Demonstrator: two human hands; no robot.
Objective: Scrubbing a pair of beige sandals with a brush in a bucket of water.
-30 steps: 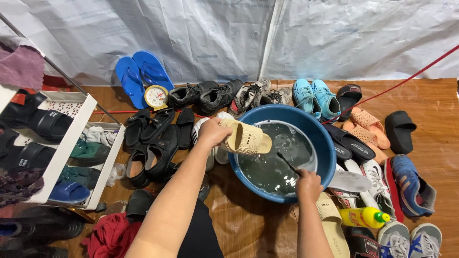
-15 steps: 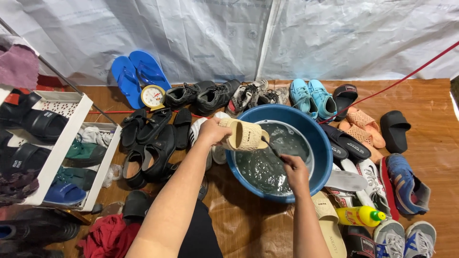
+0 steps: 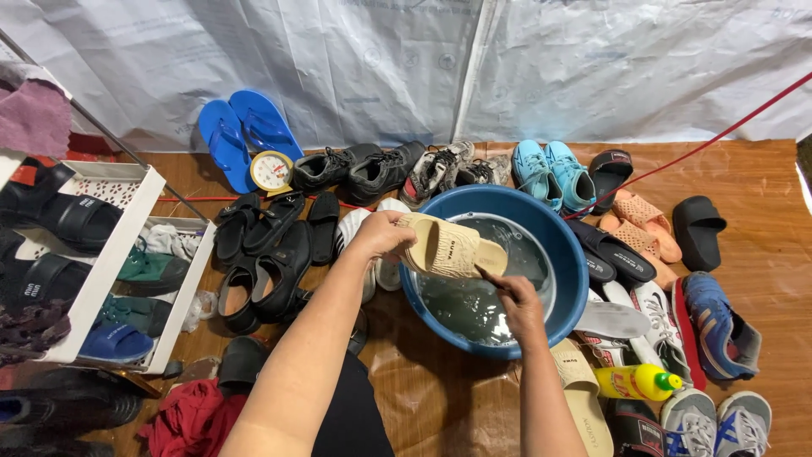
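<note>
My left hand (image 3: pixel 381 237) grips a beige slide sandal (image 3: pixel 448 247) by its heel end and holds it tilted over a blue basin (image 3: pixel 577 279) of murky water (image 3: pixel 474 309). My right hand (image 3: pixel 518 303) is over the water just below the sandal, closed around a small dark brush whose tip touches the sandal's lower edge. Most of the brush is hidden in my fist. The matching beige sandal (image 3: pixel 584 398) lies on the floor by my right forearm.
Many shoes and sandals ring the basin on the brown mat. A white shoe rack (image 3: pixel 110 254) stands at the left. Nearby are blue flip-flops (image 3: pixel 245 131), a round yellow dial scale (image 3: pixel 272 171), a yellow bottle (image 3: pixel 634 382) and a red cloth (image 3: pixel 182 419). A red cord (image 3: pixel 702 144) crosses the right.
My right hand has lifted out of the water and moved left and up to the sandal's edge. The left hand has kept the sandal nearly still over the basin.
</note>
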